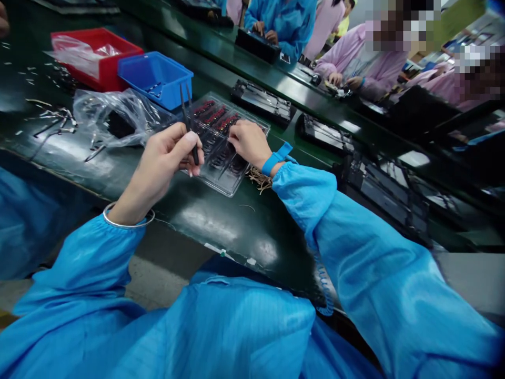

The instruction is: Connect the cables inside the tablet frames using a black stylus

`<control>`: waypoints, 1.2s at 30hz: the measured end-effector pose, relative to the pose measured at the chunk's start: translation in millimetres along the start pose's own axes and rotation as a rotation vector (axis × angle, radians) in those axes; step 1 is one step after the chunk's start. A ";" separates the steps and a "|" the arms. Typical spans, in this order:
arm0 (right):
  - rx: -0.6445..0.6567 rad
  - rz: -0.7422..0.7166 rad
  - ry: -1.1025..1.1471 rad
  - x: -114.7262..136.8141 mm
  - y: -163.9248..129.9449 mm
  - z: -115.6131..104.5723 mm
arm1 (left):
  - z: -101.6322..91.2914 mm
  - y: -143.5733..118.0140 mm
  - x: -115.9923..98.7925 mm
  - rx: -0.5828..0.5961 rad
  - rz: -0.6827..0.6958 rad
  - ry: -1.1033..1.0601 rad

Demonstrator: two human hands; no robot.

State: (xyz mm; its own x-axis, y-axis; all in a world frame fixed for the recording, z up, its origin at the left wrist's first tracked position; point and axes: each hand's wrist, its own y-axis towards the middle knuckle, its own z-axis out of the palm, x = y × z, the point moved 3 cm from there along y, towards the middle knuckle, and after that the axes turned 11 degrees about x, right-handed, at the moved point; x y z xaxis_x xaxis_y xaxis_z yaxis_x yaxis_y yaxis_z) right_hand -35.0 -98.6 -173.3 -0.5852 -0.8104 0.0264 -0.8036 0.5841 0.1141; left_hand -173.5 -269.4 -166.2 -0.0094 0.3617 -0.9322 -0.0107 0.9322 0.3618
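My left hand (169, 152) is closed around a pair of black tweezers (185, 108), whose tips point up and away from me. To its right, my right hand (249, 141) reaches over a clear plastic tray (226, 187), fingers bent and pinched down at its contents. Rows of small dark parts with red bits (216, 117) fill the tray's compartments. Whatever my right fingertips grip is hidden beneath them. A blue wrist strap (278, 158) circles my right wrist.
Behind the tray stand a blue bin (158, 79) and a red bin (106, 68). A clear plastic bag (130, 113) lies left, near loose cables (59, 118). Brown strips (260, 179) lie beside the tray. Black panel-like units (262, 100) line the right; co-workers (284, 21) sit across.
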 end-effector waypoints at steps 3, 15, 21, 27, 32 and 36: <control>-0.111 0.003 0.029 -7.8 -21.6 -18.6 | 0.3 -3.0 -1.7 -0.006 0.023 0.015; -0.020 0.027 0.331 -31.9 -121.1 1.8 | 4.7 -10.4 -9.9 0.024 0.096 0.070; -0.063 -0.005 0.403 4.0 -130.8 5.0 | 4.0 -10.8 -8.5 0.027 0.040 0.036; 0.004 -0.031 0.180 45.8 -157.8 4.7 | 1.2 -11.4 -7.8 0.018 0.044 0.048; 0.037 -0.042 0.066 37.1 -154.2 7.9 | 5.8 -10.4 -13.2 -0.019 0.041 0.046; -0.013 0.015 0.150 5.0 -186.1 3.5 | 0.8 -13.3 -8.0 -0.034 0.015 0.157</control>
State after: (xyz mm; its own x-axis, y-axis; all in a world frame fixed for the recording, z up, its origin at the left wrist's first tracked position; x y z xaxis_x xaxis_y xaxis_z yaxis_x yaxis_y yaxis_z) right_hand 111.3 -211.2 -197.8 -0.5736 -0.8001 0.1758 -0.7931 0.5961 0.1251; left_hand -172.5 -284.7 -163.6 -0.1663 0.3664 -0.9155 -0.0436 0.9248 0.3780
